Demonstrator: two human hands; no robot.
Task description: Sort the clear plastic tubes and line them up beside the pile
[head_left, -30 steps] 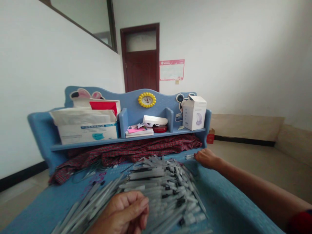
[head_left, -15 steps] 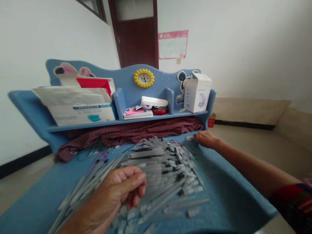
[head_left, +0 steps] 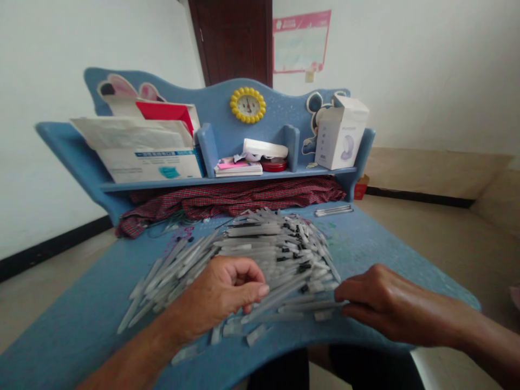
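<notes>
1. Thumb and fingers of our right hand (head_left: 384, 303) bend close together at the outer end of a translucent pen barrel (head_left: 304, 307); we cannot tell whether they have hold of it.
2. Our left hand (head_left: 225, 290) curls over the heap, thumb tip near the forefinger; we cannot tell whether anything sits between.
3. Before us spreads the heap of pen parts (head_left: 255, 241), black pieces showing on its right side, with long barrels (head_left: 182, 265) slanting at its left.
4. Short clear pieces (head_left: 255, 335) lie loose near our edge of the blue table (head_left: 374, 238).
5. Well apart, by the far right corner, we see a few pens (head_left: 333, 210) side by side.
6. Behind, checked cloth (head_left: 244, 199) lies bunched beneath the shelf (head_left: 280, 111).
</notes>
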